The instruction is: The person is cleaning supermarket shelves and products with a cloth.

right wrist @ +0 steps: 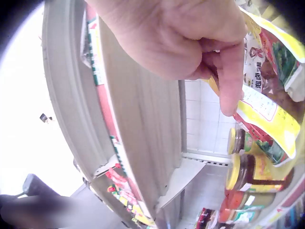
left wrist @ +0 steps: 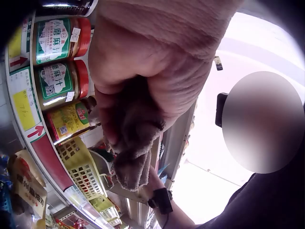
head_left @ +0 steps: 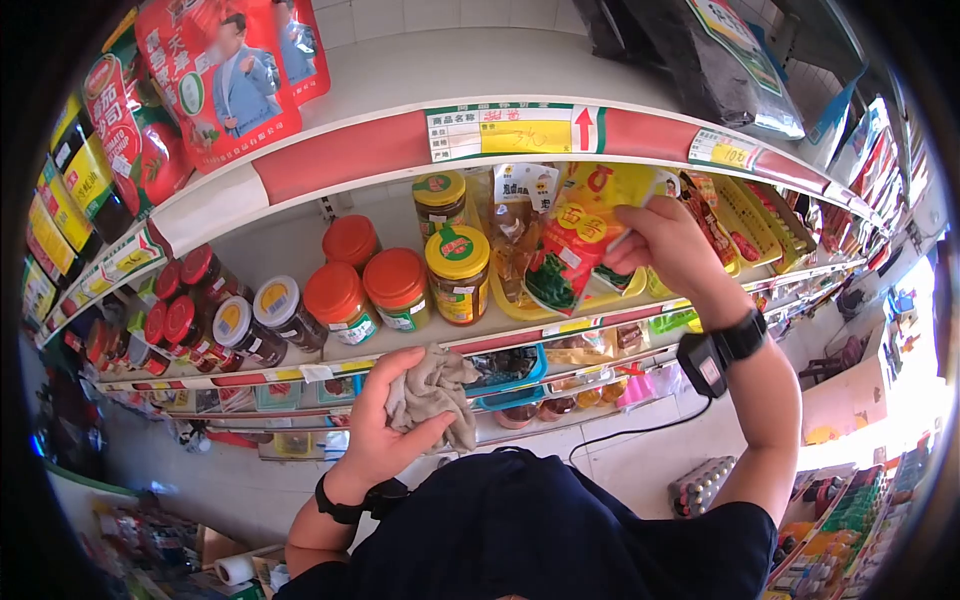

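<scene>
Fingers and thumb of the right hand (head_left: 668,245) pinch a yellow and red bag (head_left: 583,230) by its edge near the top, so that hand is closed up small. The bag leans to one side, right at the yellow basket (left wrist: 88,174); I cannot tell if its bottom touches the basket. Just behind it is a clear bag (head_left: 513,225), and a bag much like the pinched one (right wrist: 286,62) shows close by. Next to the basket stands a jar with a yellow lid (head_left: 457,278), and then come jars with red lids (head_left: 396,290). They all sit under the upper shelf (head_left: 430,62), which has a price tag (head_left: 515,132) on its front edge. Lower down, well apart from the bag, the left hand (head_left: 375,428) holds a bunched-up cloth (head_left: 435,395). I think the step now is moving the bag at the basket, but I cannot tell if it is going in or coming out. The next move seems to call for a firm pinch and a slow arm, so nothing beside it gets knocked. The cloth can wait, held away from the bag.
</scene>
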A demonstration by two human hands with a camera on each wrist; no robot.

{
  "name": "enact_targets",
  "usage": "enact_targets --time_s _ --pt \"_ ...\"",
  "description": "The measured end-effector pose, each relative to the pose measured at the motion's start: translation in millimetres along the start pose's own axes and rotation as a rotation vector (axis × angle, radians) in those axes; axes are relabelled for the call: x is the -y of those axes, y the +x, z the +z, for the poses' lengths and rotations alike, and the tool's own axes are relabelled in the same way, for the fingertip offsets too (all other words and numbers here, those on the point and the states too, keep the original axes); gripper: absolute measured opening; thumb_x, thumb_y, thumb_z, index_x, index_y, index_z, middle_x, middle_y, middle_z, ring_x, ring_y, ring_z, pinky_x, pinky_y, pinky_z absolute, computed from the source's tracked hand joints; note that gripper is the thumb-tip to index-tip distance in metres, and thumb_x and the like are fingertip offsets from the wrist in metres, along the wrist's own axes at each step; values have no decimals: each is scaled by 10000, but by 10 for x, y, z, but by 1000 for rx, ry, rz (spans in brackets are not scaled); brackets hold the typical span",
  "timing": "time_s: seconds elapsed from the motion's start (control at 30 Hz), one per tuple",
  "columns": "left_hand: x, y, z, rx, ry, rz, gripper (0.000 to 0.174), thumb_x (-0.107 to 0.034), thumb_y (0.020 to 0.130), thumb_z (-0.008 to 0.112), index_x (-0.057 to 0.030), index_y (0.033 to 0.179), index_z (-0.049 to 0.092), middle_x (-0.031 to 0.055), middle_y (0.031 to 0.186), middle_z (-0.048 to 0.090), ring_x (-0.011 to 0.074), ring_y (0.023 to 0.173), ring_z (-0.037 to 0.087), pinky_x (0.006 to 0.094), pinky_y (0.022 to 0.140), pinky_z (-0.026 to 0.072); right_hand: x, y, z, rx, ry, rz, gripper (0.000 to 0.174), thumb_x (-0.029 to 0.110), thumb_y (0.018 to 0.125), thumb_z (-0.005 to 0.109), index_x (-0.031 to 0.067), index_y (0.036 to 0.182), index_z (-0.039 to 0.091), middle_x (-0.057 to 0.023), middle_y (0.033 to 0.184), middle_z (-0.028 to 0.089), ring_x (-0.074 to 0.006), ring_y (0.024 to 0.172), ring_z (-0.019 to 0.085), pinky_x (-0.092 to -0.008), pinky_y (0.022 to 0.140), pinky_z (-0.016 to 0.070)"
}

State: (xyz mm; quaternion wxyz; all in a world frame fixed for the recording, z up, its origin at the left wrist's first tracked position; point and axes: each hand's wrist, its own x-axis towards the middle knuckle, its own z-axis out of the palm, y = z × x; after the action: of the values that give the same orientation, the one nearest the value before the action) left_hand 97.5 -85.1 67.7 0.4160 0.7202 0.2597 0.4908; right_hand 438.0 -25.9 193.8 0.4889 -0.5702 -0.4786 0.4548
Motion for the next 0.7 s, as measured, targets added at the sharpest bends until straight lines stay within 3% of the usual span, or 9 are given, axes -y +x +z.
enact_targets --time_s 0.33,0.4,0.47,0.5,0.57,0.6,0.63,0.67,0.7 --pt "53 65 58 17 -93 -97 636 -37 801 759 -19 1352 441 113 1242 544 174 1142 553 306 959 446 616 -1210 -191 459 -657 25 217 90 966 544 -33 1127 622 -49 754 676 -105 532 644 -220 471 517" --pt "57 70 58 1 -50 -89 632 -47 796 762 -17 1345 452 111 1241 550 182 1137 556 308 967 438 842 -1423 -227 422 -642 -133 183 63 952 551 -47 1064 645 -76 756 677 -113 538 646 -219 467 513" --pt "28 96 64 43 -82 -122 621 -47 796 755 -16 1340 458 110 1238 551 192 1134 558 311 975 430 1005 -1657 -255 37 -386 -115 154 28 890 570 -84 965 646 -129 784 683 -145 477 622 -218 417 487" --pt "18 105 67 50 -68 -103 615 -47 799 748 -13 1339 457 110 1238 547 193 1128 558 310 974 430 1026 -1686 -281 -154 -391 -257 277 110 892 518 -56 1109 568 -156 786 674 -140 366 519 -210 329 395" --pt "6 113 53 80 -38 -59 631 -21 810 738 -15 1357 425 107 1243 541 173 1133 551 309 971 439 1195 -1585 -394 -380 -295 -545 347 234 955 524 -37 1170 543 -136 839 669 -94 340 455 -188 322 358" --pt "-2 112 45 116 -10 -26 648 5 821 728 -18 1375 393 103 1248 535 154 1139 544 307 968 447 1524 -1499 -177 -178 -308 -589 342 248 974 521 -19 1187 544 -114 874 671 -74 378 454 -171 361 371" --pt "-22 107 40 110 -4 -12 653 1 816 737 -16 1374 397 102 1252 527 157 1153 534 311 977 440 1654 -1344 -331 -399 -264 -670 364 264 988 513 -14 1221 548 -107 940 672 -58 505 528 -149 497 440" --pt "-29 97 26 109 1 0 653 1 816 737 -16 1374 397 102 1252 527 157 1153 534 311 977 440 1969 -1274 -595 85 -315 -618 398 261 999 508 -13 1288 526 -128 1054 660 -57 680 606 -138 605 467" --pt "-30 80 9 100 30 2 660 0 812 741 -15 1375 397 101 1254 524 156 1155 532 311 978 439 2004 -1119 -219 -218 -231 -777 303 220 979 540 2 1183 593 -108 914 685 -62 463 535 -166 408 391"
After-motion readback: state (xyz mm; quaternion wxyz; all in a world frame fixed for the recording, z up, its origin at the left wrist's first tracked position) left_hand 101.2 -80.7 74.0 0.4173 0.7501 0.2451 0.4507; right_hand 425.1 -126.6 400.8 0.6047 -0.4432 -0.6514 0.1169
